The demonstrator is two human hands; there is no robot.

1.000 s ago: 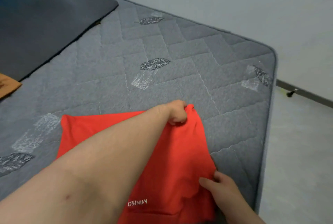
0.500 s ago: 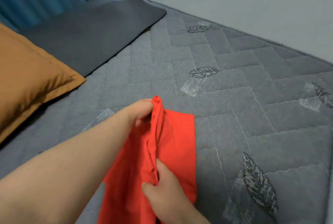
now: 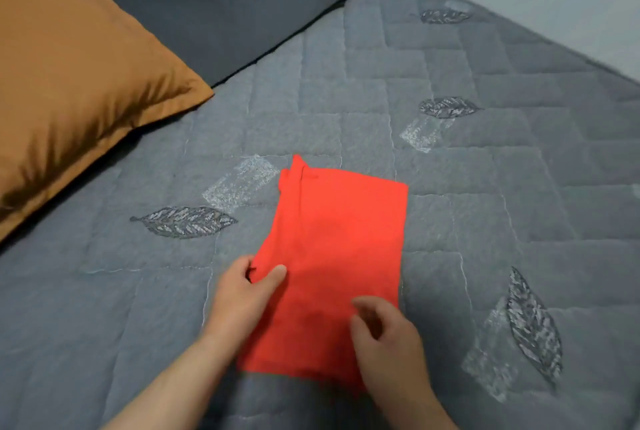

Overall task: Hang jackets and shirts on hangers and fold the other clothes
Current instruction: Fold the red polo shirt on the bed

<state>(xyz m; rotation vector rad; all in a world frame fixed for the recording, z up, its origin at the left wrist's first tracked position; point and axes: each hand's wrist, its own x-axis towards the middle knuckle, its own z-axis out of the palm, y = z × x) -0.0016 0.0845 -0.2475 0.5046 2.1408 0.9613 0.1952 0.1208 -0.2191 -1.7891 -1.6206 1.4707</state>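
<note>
While my left hand pinches the near-left edge of the red cloth, folded flat mid-bed, my right hand hovers over it, fingers loosely curled, holding nothing. Folding step. Next, probably: fold near end to far end, align edges.
</note>
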